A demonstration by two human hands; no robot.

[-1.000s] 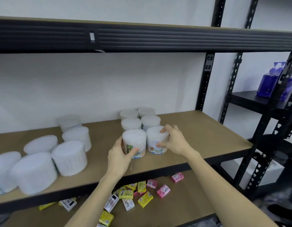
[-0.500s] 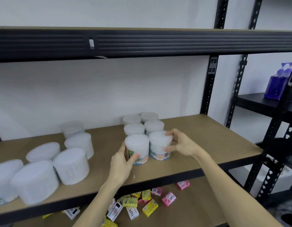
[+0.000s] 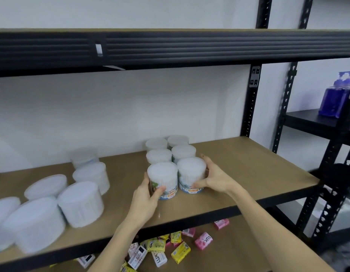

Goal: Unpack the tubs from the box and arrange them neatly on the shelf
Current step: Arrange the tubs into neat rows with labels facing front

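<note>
left grip [image 3: 145, 195] holds front-left tub [image 3: 162, 178] | right grip [image 3: 213, 178] holds front-right tub [image 3: 191, 173] | near shelf [image 3: 248, 173] edge

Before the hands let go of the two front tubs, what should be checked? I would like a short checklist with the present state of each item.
1. Left hand has its grip on the front left tub: ok.
2. Right hand has its grip on the front right tub: ok.
3. Both front tubs upright: ok.
4. Front pair in line with the two rows of tubs behind: ok, roughly.
5. Tub bases flat on the shelf: cannot tell, the hands cover part of them.
6. Box to unpack within reach: cannot tell, it is not in view.
</note>
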